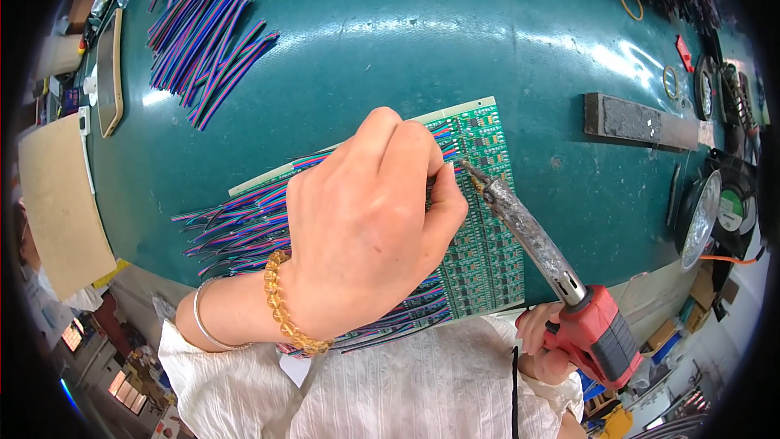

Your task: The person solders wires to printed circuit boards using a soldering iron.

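A green circuit board panel (487,252) lies on the table with rows of small components. Thin multicoloured wires (236,232) run leftward from it in bundles. Over the panel, my left hand (374,195) is closed, thumb and forefinger pinched at the wire ends near the upper rows; its fingertips partly hide what they grip. My right hand (543,341) grips the red handle of a soldering gun (536,248) at the lower right. The gun's dark tip meets the board right beside my left fingertips.
Loose wire bundles (203,41) lie at the far left of the green table (366,49). A phone (110,73) and cardboard (65,203) are at the left edge. To the right are a dark rectangular block (642,122), a round metal dish (700,219) and a small fan (734,210).
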The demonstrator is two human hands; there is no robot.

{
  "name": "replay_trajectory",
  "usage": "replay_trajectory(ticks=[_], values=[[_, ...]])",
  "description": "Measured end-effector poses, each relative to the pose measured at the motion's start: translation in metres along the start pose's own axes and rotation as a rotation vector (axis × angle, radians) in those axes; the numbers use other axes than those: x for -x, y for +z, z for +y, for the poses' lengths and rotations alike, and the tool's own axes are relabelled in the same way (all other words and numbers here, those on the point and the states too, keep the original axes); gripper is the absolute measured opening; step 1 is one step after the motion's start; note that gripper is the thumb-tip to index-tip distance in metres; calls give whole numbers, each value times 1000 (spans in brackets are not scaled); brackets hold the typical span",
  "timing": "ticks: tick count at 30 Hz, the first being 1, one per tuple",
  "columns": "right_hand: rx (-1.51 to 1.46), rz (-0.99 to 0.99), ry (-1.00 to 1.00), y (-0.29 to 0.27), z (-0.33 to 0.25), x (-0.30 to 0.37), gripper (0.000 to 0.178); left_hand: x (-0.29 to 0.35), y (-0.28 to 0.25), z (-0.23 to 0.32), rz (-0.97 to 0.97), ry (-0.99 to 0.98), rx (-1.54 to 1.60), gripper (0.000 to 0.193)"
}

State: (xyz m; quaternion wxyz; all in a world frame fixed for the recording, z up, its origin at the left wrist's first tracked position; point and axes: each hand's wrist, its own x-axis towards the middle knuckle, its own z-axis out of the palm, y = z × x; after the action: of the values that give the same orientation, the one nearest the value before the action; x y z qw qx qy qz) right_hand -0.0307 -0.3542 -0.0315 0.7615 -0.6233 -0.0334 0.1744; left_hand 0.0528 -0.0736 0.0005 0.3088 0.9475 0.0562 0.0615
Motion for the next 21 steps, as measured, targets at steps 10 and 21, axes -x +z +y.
replay_trajectory(ticks=[10, 21], values=[[123, 1, -7, -5, -3, 10, 78, 0, 0, -1, 11, 7, 5, 18], [1, -69, -22, 2, -11, -9, 77, 0, 0, -2, 21, 7, 22, 18]])
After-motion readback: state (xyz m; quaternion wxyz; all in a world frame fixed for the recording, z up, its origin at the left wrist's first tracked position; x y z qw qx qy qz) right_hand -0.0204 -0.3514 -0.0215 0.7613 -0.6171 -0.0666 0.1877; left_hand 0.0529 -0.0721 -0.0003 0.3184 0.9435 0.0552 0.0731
